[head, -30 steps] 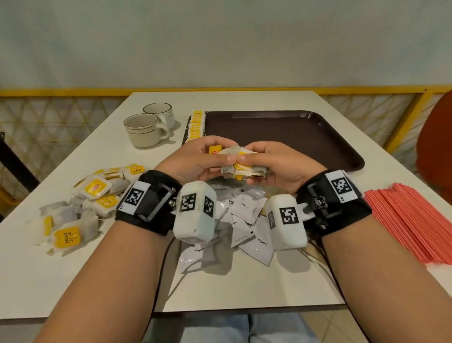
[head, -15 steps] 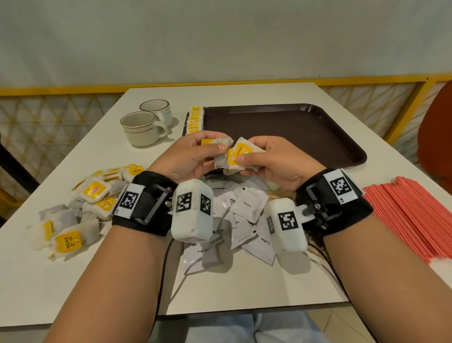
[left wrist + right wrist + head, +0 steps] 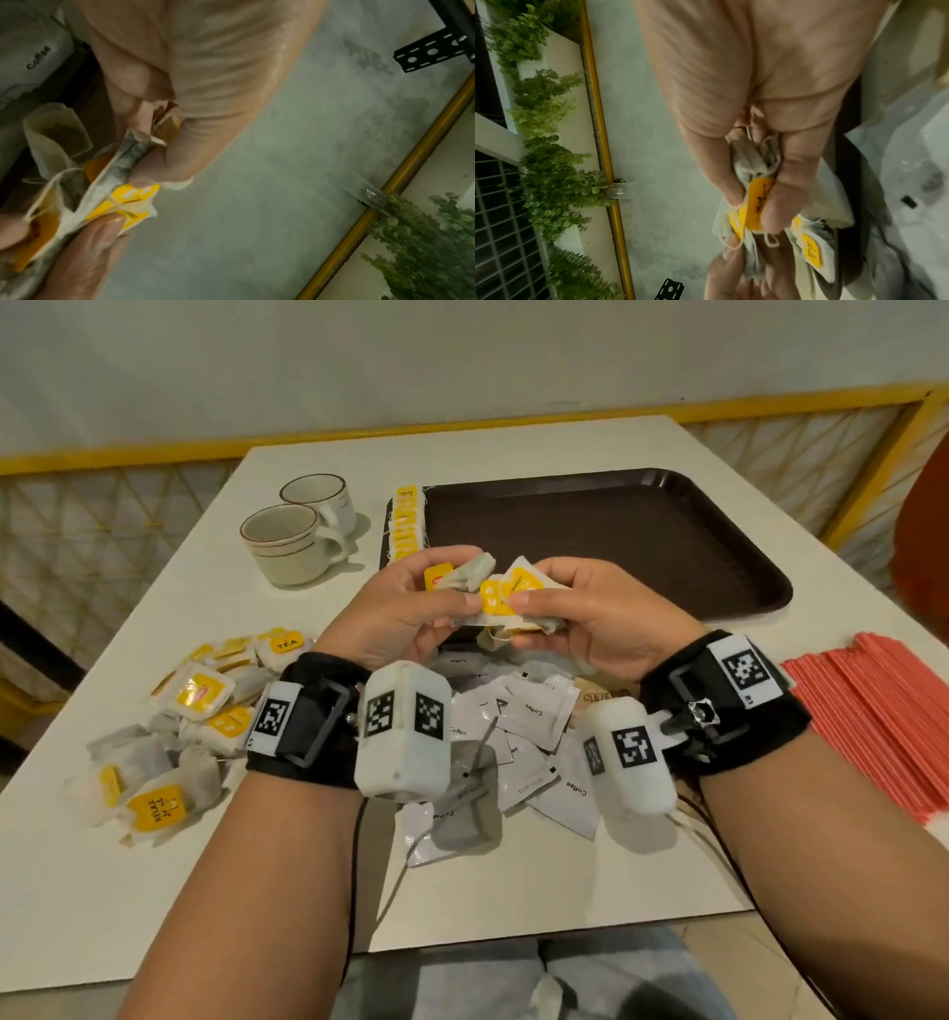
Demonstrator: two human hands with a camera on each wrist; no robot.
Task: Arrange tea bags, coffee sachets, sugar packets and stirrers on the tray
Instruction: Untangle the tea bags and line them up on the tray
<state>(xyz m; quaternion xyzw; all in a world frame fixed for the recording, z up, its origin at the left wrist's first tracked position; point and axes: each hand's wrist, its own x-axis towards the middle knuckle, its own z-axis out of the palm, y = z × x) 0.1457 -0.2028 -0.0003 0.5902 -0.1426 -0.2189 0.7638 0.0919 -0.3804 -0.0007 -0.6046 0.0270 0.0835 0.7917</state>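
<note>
Bundle of tea bags (image 3: 506, 598) held above the near edge of the brown tray (image 3: 642, 541), pinched from both sides: left hand (image 3: 405, 613) with fingers curled around its left end, right hand (image 3: 590, 613) with thumb and fingers clenched on its right end. Row of tea bags (image 3: 406, 523) along the tray's left rim. Loose tea bags (image 3: 195, 706), coffee sachets (image 3: 534, 716) and red stirrers (image 3: 883, 716) on the counter (image 3: 154, 891).

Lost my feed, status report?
Both hands, left hand and right hand, grip a tea bag bundle above the tray. One tea bag row placed. Nothing blocking.
</note>
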